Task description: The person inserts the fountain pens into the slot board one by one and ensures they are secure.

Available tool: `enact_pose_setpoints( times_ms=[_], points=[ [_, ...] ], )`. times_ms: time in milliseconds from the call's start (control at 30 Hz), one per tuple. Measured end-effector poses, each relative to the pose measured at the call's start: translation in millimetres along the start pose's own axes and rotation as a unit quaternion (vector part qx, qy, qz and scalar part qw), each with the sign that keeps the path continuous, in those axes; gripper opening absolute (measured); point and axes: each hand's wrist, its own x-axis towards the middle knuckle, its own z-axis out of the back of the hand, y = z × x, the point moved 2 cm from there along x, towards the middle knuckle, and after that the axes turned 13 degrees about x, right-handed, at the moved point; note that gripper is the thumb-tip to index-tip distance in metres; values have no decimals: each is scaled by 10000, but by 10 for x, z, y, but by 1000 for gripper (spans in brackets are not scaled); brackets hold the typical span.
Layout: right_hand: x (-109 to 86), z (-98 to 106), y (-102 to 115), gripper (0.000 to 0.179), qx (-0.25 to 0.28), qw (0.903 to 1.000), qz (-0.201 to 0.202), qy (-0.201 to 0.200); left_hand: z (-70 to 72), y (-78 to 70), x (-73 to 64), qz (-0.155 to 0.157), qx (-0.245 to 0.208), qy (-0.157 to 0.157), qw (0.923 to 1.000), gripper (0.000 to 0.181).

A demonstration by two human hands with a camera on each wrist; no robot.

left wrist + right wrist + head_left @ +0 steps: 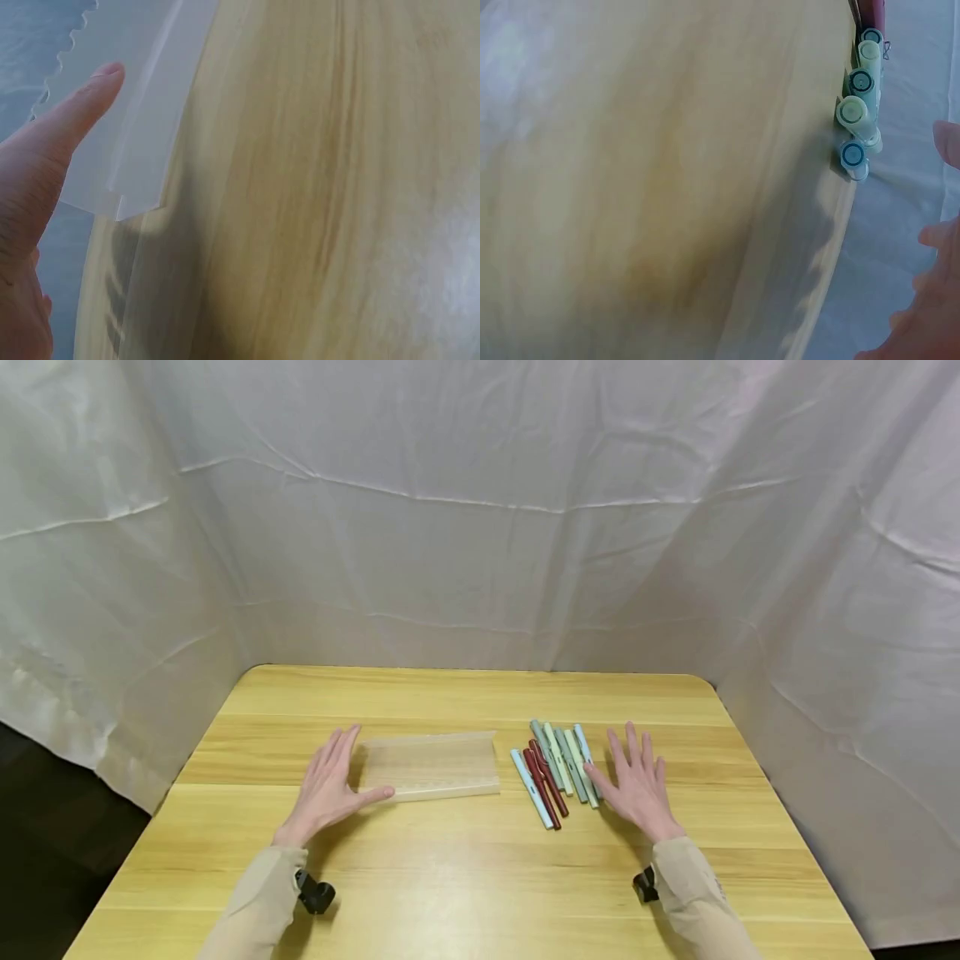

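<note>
A translucent plastic pouch (435, 766) lies flat left of the table's middle, its wavy edge showing in the left wrist view. My left hand (327, 787) hovers by the pouch's left end, fingers spread and straight, the thumb overlapping its near corner. To the right, several capped pens (566, 764) lie side by side in a slanted row: light blue, dark red, grey-green and pale green. Beside the row's right end is my right hand (640, 787), fingers spread, holding nothing. In the right wrist view, the round ends of the pens (853, 111) face the camera.
The wooden table (450, 877) has rounded far corners. A pale fabric curtain (480, 568) hangs behind it and along both sides. Each wrist wears a small black camera (317, 893) below the sleeve cuff.
</note>
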Motion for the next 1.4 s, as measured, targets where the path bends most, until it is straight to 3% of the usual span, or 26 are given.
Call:
enact_pose_setpoints(
  times_ms=[233, 467, 800, 1033, 1400],
  points=[
    [6, -2, 13, 85, 109, 9999, 21, 90, -29, -10, 24, -185, -741, -6, 9971, 122],
    [12, -8, 22, 84, 179, 9998, 37, 115, -73, -18, 31, -496, -1658, -82, 9849, 113],
    [5, -12, 9, 84, 207, 9997, 59, 123, -93, -68, 15, -387, -2363, 275, 9705, 105],
    [8, -37, -16, 83, 283, 9995, 67, 107, -136, -97, 9, -643, -2548, 160, 9647, 102],
    [26, -60, -16, 77, 783, 9968, 117, 62, -119, -146, 13, -783, -2728, 443, 9579, 103]
  ],
)
